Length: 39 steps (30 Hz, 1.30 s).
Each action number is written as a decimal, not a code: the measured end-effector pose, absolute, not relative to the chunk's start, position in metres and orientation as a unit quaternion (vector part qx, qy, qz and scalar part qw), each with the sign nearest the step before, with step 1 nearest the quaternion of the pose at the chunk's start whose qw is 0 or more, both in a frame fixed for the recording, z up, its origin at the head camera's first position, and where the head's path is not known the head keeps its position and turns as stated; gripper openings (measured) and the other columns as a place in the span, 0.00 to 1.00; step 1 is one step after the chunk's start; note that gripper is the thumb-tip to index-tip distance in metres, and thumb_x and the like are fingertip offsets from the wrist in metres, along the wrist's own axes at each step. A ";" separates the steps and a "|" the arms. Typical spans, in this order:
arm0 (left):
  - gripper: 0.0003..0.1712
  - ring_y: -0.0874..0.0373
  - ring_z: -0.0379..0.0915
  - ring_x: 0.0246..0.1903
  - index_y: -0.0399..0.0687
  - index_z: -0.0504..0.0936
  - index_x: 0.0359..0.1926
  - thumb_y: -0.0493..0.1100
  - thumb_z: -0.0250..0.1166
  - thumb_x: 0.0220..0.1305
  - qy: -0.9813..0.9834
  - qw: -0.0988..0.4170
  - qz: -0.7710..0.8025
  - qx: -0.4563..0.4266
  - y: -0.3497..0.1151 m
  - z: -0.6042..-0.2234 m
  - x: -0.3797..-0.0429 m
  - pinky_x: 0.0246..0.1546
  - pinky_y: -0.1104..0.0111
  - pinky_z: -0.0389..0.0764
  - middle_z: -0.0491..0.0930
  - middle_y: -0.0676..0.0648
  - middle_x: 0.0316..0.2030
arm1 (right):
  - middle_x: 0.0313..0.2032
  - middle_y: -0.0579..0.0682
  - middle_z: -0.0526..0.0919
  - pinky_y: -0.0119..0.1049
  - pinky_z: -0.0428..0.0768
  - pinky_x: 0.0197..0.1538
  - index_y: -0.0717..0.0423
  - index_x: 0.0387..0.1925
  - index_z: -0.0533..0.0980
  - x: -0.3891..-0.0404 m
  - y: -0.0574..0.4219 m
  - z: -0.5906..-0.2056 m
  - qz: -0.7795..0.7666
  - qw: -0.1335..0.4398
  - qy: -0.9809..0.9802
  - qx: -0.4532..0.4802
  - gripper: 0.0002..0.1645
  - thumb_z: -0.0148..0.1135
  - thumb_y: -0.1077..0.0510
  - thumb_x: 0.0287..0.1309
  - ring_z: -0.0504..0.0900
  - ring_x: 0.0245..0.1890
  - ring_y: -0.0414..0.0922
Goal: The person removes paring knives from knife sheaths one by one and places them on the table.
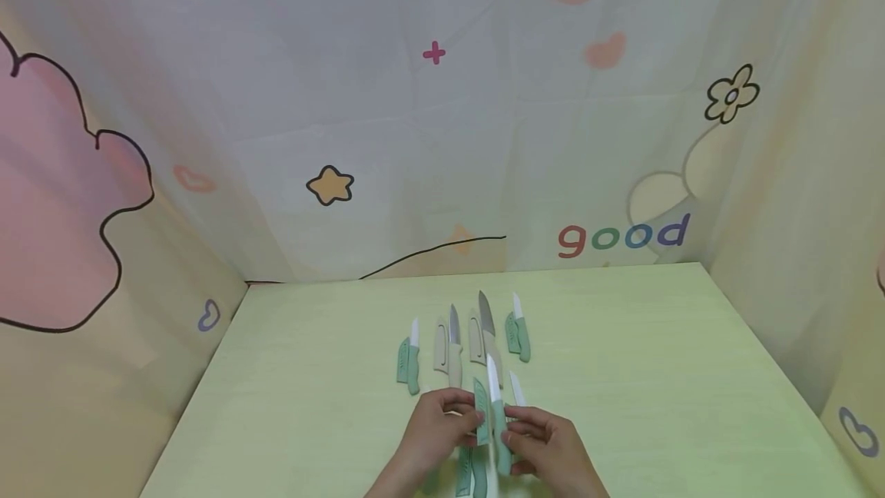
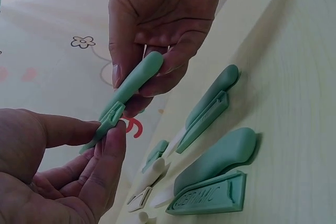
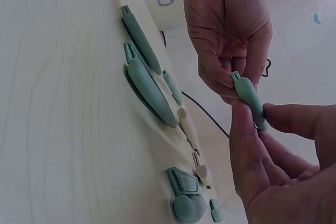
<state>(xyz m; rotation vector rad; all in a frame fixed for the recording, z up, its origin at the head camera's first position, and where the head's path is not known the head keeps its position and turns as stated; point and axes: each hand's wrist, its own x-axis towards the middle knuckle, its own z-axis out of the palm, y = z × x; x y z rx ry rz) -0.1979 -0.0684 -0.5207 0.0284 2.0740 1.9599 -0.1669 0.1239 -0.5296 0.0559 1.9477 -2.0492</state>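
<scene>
My left hand [image 1: 442, 423] pinches a green blade sheath [image 1: 482, 413] between thumb and fingers. In my right hand [image 1: 553, 448] is a paring knife with a green handle [image 1: 501, 436] and a white blade [image 1: 493, 379] pointing away from me. Sheath and knife are side by side above the table; in the left wrist view the sheath [image 2: 109, 121] lies against the handle [image 2: 137, 77], and the blade is hidden there. Beneath the hands, another green knife [image 1: 479, 475] lies beside its sheath [image 1: 464, 473]. A further white blade [image 1: 516, 388] shows behind the right hand, which partly covers that knife.
Farther back lie two beige-handled knives [image 1: 454, 360] with beige sheaths [image 1: 441, 346]. A green knife [image 1: 413, 367] with its sheath lies to their left, another green knife [image 1: 523, 336] to their right. A printed cloth [image 1: 449, 137] hangs behind the pale green table [image 1: 657, 375].
</scene>
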 end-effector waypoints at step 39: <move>0.16 0.51 0.81 0.24 0.35 0.81 0.48 0.36 0.67 0.58 0.695 0.146 0.704 0.022 -0.051 -0.527 -0.188 0.25 0.63 0.87 0.83 0.45 0.30 | 0.39 0.55 0.82 0.45 0.87 0.32 0.63 0.58 0.75 -0.175 0.130 -0.520 -0.694 0.122 0.707 0.058 0.25 0.65 0.59 0.60 0.83 0.35 0.51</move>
